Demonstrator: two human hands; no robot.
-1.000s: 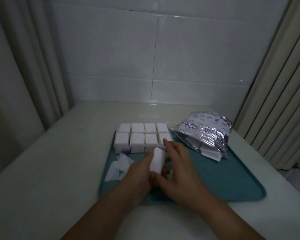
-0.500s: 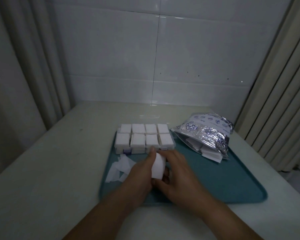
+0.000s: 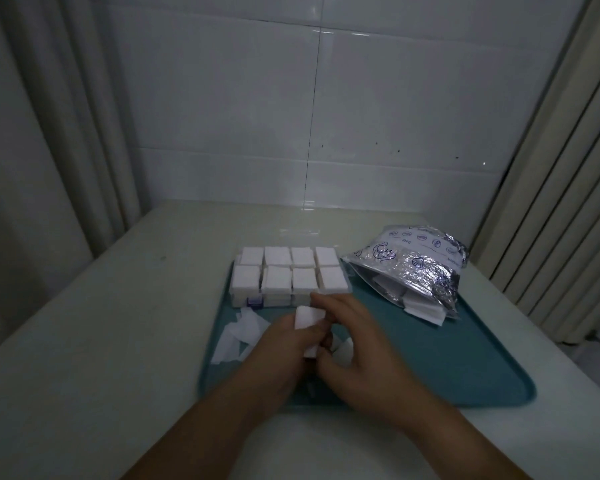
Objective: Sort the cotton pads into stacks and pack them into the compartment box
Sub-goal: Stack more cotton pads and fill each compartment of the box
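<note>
On a teal tray (image 3: 465, 358) atop a pale desk (image 3: 101, 323), both hands closed on one stack of cotton pads (image 3: 307, 318): the left hand (image 3: 284, 351) curled around it, the right hand (image 3: 357, 341) pinching it from the other side. Just beyond them sat the compartment box (image 3: 290, 277), all eight visible sections filled with white pads. Loose pads (image 3: 239, 332) lay at its left front; an opened foil bag (image 3: 420, 268) to the right spilled more.
</note>
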